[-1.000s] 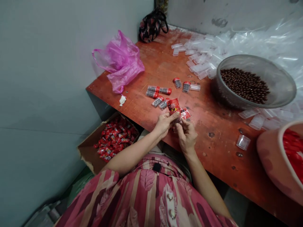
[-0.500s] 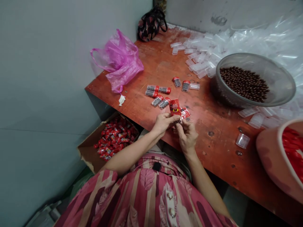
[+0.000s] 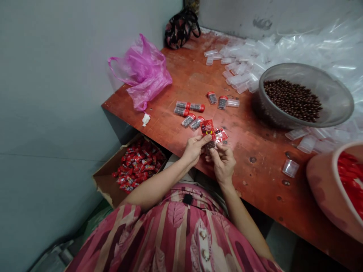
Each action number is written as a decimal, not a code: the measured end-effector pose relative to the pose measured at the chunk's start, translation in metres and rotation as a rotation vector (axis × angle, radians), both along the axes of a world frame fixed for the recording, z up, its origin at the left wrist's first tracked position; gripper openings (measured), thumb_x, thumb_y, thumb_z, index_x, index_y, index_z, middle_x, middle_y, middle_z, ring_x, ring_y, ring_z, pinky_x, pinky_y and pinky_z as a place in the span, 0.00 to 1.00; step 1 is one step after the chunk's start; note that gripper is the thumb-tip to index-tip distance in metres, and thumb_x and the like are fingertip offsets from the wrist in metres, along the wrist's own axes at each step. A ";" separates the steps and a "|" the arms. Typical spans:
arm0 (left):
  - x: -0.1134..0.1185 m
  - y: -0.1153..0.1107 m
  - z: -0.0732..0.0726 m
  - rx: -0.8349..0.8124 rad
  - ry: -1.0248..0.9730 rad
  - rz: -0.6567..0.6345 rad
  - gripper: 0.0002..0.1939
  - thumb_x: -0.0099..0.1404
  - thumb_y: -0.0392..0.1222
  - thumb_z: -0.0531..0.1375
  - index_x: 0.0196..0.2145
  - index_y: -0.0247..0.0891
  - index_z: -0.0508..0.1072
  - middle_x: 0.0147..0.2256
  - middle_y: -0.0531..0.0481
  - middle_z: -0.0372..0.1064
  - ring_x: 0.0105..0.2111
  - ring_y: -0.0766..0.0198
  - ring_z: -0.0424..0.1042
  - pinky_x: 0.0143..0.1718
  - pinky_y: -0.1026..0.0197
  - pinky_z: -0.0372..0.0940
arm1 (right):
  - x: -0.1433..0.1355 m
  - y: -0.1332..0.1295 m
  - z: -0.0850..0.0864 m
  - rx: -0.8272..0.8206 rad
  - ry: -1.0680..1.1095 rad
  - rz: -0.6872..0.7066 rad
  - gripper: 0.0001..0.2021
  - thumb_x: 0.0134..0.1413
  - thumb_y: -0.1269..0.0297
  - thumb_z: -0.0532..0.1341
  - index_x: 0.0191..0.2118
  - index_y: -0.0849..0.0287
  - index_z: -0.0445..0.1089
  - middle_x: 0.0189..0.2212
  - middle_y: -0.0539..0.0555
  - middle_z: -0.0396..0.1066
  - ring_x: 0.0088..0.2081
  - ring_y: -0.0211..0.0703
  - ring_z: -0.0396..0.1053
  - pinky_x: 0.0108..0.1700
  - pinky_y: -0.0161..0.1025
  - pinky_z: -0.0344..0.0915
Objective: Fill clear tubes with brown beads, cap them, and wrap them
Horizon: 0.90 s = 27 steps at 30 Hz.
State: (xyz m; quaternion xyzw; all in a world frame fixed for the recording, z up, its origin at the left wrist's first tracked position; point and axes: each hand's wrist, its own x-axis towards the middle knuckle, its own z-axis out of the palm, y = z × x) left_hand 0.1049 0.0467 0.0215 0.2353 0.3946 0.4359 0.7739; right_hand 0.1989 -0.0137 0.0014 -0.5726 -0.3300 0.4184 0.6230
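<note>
pinching one red packet (image 3: 208,127) over the near edge of the table (image 3: 193,80), left hand (image 3: 195,148) and right hand (image 3: 224,164) partly hide it; one second packet (image 3: 221,135) shows behind; beyond lie seven red-capped tubes (image 3: 196,108), one pink bag (image 3: 147,71), one grey bowl (image 3: 336,94).

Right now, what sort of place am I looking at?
Probably a small packing workshop: a grey translucent plastic bowl of round brown balls, a heap of clear plastic tubes, and an open cardboard box of small red packs.

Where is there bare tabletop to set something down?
Bare tabletop shows between the pink bag and the heap of clear tubes, and between the right hand and the lone clear tube. Crowded: around the gray bowl and among the capped tubes.
</note>
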 end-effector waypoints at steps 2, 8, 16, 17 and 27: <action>-0.002 -0.001 -0.002 0.006 -0.032 -0.076 0.22 0.46 0.53 0.70 0.25 0.31 0.69 0.21 0.53 0.67 0.18 0.72 0.63 0.20 0.66 0.60 | 0.001 0.001 0.000 -0.019 0.077 0.023 0.15 0.48 0.58 0.67 0.39 0.58 0.66 0.23 0.46 0.73 0.18 0.34 0.70 0.21 0.32 0.70; -0.007 0.000 -0.003 0.037 -0.048 -0.137 0.20 0.48 0.51 0.70 0.26 0.30 0.71 0.22 0.51 0.69 0.20 0.71 0.66 0.22 0.66 0.61 | 0.004 0.003 -0.002 -0.015 0.083 0.042 0.15 0.49 0.57 0.66 0.39 0.58 0.65 0.22 0.46 0.72 0.17 0.34 0.69 0.20 0.32 0.69; 0.002 -0.005 -0.006 0.030 -0.050 -0.131 0.22 0.46 0.53 0.70 0.22 0.32 0.68 0.18 0.54 0.64 0.15 0.72 0.61 0.17 0.66 0.56 | 0.002 -0.001 -0.007 -0.003 0.017 0.022 0.13 0.50 0.58 0.66 0.40 0.57 0.67 0.23 0.46 0.73 0.18 0.36 0.70 0.20 0.33 0.70; 0.001 -0.006 -0.007 0.047 -0.072 -0.172 0.22 0.48 0.53 0.69 0.21 0.32 0.67 0.17 0.55 0.62 0.15 0.72 0.60 0.17 0.65 0.56 | 0.002 0.001 -0.006 -0.013 0.098 0.025 0.14 0.49 0.58 0.66 0.39 0.58 0.66 0.22 0.45 0.73 0.17 0.35 0.69 0.19 0.32 0.69; -0.022 -0.015 -0.004 0.005 -0.051 -0.069 0.20 0.47 0.50 0.71 0.25 0.28 0.72 0.23 0.51 0.67 0.20 0.72 0.64 0.22 0.65 0.63 | 0.009 0.003 -0.001 -0.022 0.203 0.307 0.18 0.47 0.56 0.68 0.42 0.57 0.68 0.29 0.48 0.76 0.28 0.39 0.76 0.31 0.39 0.76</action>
